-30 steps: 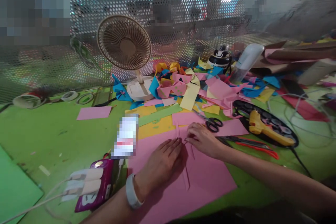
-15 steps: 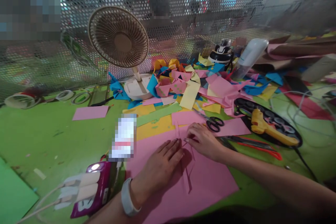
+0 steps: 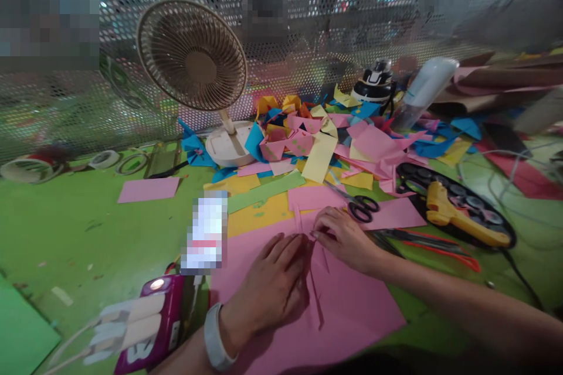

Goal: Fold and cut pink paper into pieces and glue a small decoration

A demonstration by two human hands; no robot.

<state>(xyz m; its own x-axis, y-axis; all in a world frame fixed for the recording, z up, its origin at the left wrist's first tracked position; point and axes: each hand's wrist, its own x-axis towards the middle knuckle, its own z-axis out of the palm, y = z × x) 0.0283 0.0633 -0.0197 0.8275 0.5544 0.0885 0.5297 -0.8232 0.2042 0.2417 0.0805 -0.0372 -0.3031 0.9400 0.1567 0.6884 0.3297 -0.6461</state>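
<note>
Head view: your left hand [image 3: 275,284] has curled further over the narrow pink strip [image 3: 315,297] on the pink sheet [image 3: 363,307], seemingly steadying it, grip hidden. Your right hand [image 3: 343,241] bunches its fingertips alongside, hold unclear. Scissors [image 3: 363,209] crowd its far side; bare sheet lies towards you.

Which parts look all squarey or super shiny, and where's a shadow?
In the head view, coarse squares hide the phone's screen and the top left corner; in the head view, a bright spot shines on the purple box; in the head view, shadow darkens the pink sheet beside the left hand.
</note>
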